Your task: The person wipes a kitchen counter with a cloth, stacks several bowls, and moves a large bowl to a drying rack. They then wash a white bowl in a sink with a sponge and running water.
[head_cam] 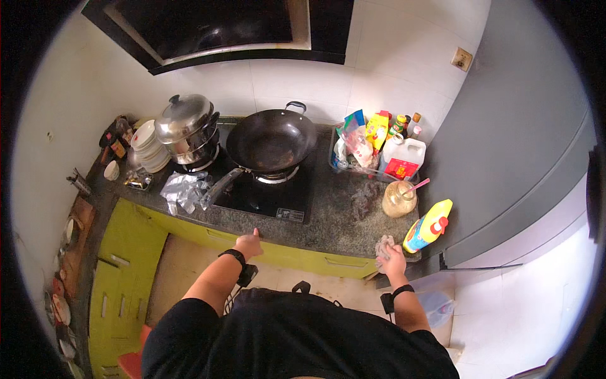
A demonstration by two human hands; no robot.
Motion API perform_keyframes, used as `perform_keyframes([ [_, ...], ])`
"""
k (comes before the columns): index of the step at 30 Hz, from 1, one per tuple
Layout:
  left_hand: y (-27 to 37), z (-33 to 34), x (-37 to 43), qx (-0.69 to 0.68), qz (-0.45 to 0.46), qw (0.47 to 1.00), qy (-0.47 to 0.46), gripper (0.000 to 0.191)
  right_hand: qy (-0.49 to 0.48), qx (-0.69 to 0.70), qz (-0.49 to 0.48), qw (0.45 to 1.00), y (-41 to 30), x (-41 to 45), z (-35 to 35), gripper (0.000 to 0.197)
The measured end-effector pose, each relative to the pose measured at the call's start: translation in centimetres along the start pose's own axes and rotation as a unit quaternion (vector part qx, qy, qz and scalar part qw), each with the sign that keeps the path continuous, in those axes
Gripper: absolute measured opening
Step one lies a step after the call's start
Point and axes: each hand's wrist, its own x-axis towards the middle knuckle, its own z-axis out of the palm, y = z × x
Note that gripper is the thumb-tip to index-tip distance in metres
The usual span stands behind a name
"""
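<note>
My right hand [394,263] grips a crumpled greyish cloth [384,248] at the front right edge of the dark stone countertop [331,232]. Just beyond it stands a yellow cleaner bottle [430,225] with a red cap and a blue label. A glass jar [396,203] of pale contents, with a pink handle sticking out, is behind the cloth. By the counter's front edge hovers my left hand [249,245], one digit extended and the others curled out of sight. A dark wok [272,142] rests on the black cooktop [265,196], its handle wrapped in clear plastic.
A lidded steel pot [185,130] sits left of the wok, beside stacked plates [150,147] and crumpled foil [184,189]. On the right, a clear bin [341,166] holds seasoning packets, bottles and a white jug [402,154]. A grey refrigerator [502,142] borders the counter. Overhead is a range hood [255,54].
</note>
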Motion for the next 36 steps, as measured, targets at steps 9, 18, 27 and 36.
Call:
perform_keyframes([
  [9,-1.2,0.5,0.2,-0.032,0.001,0.999,0.003,0.087,-0.077,-0.543,-0.258,0.796,1.3,-1.5,5.8,0.035],
  [18,4.2,-0.7,-0.6,0.349,-0.016,0.936,0.045,0.058,-0.107,-0.372,-0.218,0.896,14.7,6.5,11.8,0.011],
  [27,1.6,0.1,1.8,0.232,0.012,0.972,0.03,0.02,-0.125,-0.529,-0.178,0.82,0.9,0.5,9.2,0.045],
  [36,2.0,2.0,4.5,0.233,0.039,0.967,0.094,0.034,-0.123,-0.677,-0.18,0.703,2.8,-0.6,10.1,0.063],
])
